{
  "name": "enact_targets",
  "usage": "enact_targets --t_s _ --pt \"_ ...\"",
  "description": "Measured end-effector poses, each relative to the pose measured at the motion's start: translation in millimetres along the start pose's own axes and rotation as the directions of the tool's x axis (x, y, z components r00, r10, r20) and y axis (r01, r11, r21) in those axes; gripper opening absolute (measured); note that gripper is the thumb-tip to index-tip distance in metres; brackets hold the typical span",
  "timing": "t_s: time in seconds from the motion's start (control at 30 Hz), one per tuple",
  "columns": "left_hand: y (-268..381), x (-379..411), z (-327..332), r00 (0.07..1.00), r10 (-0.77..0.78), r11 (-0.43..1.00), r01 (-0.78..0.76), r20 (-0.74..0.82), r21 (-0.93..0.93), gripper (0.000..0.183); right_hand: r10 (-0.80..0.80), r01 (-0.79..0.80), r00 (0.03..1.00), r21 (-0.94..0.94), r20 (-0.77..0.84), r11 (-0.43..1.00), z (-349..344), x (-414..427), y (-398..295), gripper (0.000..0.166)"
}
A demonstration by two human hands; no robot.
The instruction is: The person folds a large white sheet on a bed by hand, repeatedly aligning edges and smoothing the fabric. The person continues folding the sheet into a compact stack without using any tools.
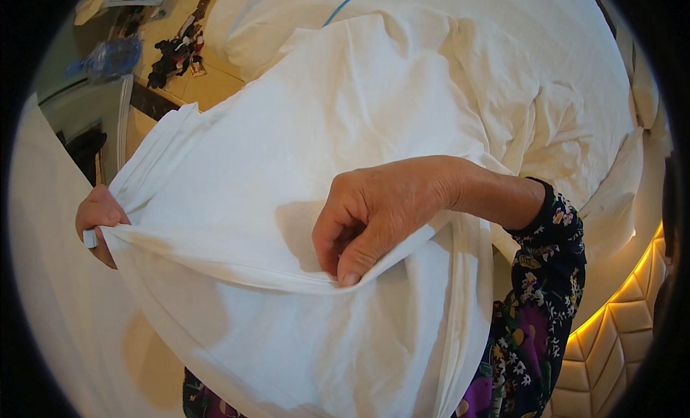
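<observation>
A white cloth, perhaps a sheet or cover (pixel 259 175), hangs stretched between my two hands in front of my body. My left hand (pixel 102 221) grips a gathered corner of it at the far left, where a small pale tag sticks out by the fingers. Near the middle, my right hand (pixel 377 218) pinches a folded edge of the same cloth between thumb and bent fingers. Below the hands the lower part drapes down over my flowered dark clothing. The cloth's far side lies rumpled towards a bed with white bedding (pixel 560 57).
Dark crumpled items (pixel 175 57) lie on the tiled floor at the upper left, beside a clear bluish plastic thing (pixel 113 57). Another white-covered surface (pixel 48 213) runs along the left. A padded, lit headboard-like panel (pixel 609 337) stands at the lower right.
</observation>
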State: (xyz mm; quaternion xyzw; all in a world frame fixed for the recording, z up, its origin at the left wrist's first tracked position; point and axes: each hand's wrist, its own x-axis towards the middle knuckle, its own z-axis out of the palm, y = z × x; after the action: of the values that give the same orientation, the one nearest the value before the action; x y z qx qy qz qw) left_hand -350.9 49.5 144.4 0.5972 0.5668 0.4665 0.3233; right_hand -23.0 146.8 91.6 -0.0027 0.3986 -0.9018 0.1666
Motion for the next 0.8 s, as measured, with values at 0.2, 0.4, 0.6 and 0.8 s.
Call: enact_targets --t_s 0.2,0.4,0.6,0.8 --pt "-4 25 -1 0.953 0.121 0.989 -0.141 0.279 0.052 0.03 -0.388 0.273 0.881 -0.38 -0.272 0.884 -2 -19 0 0.012" --pt "21 17 62 0.926 -0.228 0.973 0.225 -0.302 -0.047 0.033 -0.476 0.257 0.73 -0.449 -0.49 0.856 17 -32 -28 0.011" --pt "-35 22 15 0.975 -0.216 0.954 0.198 -0.056 -0.223 0.026 -0.476 0.289 0.658 -0.388 -0.583 0.875 27 -35 1 0.014" --pt "-37 32 20 0.982 -0.176 0.967 0.161 -0.063 -0.199 0.025 -0.565 0.425 0.646 -0.373 -0.513 0.825 14 -47 3 0.011"
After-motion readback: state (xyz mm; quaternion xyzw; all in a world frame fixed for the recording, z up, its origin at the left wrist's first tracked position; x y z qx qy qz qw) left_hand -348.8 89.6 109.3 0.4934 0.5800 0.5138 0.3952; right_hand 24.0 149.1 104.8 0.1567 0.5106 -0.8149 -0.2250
